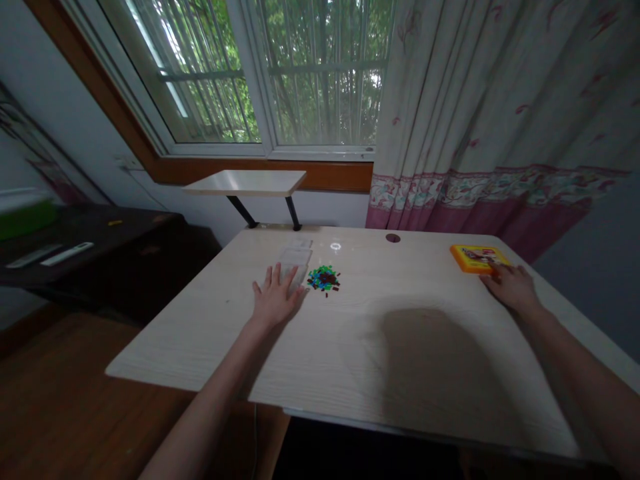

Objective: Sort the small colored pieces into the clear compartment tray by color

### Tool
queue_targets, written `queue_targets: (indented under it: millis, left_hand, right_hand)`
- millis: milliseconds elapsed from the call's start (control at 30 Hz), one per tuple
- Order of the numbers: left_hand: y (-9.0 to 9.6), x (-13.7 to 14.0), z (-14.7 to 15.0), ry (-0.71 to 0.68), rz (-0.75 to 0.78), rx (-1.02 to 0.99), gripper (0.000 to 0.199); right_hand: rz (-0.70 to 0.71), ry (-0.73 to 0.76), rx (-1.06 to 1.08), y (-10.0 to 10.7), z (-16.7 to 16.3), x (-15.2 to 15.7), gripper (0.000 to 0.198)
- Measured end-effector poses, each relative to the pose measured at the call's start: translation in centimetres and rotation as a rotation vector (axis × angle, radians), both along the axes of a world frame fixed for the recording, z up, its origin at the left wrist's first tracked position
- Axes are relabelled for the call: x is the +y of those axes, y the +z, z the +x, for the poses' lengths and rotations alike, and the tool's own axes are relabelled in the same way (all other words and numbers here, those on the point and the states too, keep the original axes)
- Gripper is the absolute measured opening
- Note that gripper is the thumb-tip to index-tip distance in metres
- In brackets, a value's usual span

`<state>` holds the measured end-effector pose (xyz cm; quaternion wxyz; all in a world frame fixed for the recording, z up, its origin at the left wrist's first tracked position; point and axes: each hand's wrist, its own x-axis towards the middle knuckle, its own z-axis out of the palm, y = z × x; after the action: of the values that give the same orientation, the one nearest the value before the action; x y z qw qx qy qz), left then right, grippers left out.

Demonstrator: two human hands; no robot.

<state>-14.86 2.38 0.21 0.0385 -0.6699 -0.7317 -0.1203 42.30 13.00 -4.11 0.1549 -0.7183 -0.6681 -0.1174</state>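
Observation:
My left hand (pixel 277 297) is spread open, palm down, over the near part of some clear plastic trays (pixel 296 256), which it partly covers. Just right of its thumb lies a loose heap of small green, blue and dark red pieces (pixel 324 278) on the pale wooden table (pixel 320 347). Far to the right, my right hand (pixel 515 287) rests at the near right corner of a flat orange-yellow box (pixel 470 259) with a printed top. Its index finger touches the box top and its thumb lies by the front edge; the fingers look stretched, not wrapped round it.
A small raised shelf (pixel 250 181) on dark legs stands at the table's back left. A round cable hole (pixel 393 238) is near the back edge. Behind are a window and a curtain (pixel 450 133). A dark side table (pixel 90 243) stands at left.

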Motion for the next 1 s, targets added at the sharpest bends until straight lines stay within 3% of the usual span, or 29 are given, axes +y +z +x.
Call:
queue_targets:
  millis: [400, 567, 633, 800, 900, 1000]
  left_hand:
    - [0.0, 1.5, -0.5, -0.076, -0.048, -0.032, 0.047]
    - [0.1, 1.3, -0.7, -0.089, -0.020, -0.039, 0.046]
    - [0.1, 1.3, -0.8, -0.092, -0.019, -0.040, 0.046]
    - [0.2, 1.4, -0.8, -0.096, -0.026, -0.035, 0.047]
    - [0.1, 1.4, -0.9, -0.094, -0.016, -0.041, 0.048]
    - [0.1, 1.3, -0.8, -0.094, 0.051, -0.055, 0.050]
  right_hand:
    - [-0.101, 0.447, -0.063, 2.5, -10.8, -3.2, 0.044]
    - [-0.188, 0.566, -0.041, 4.0, -12.9, -2.4, 0.045]
    - [-0.246, 0.622, -0.013, 4.2, -12.9, -1.1, 0.055]
    - [-0.430, 0.614, 0.003, 3.9, -12.8, 2.8, 0.104]
    - [-0.558, 0.597, -0.035, 4.0, -13.7, 4.3, 0.111]
    - [-0.587, 0.573, -0.067, 4.7, -15.3, 4.5, 0.110]
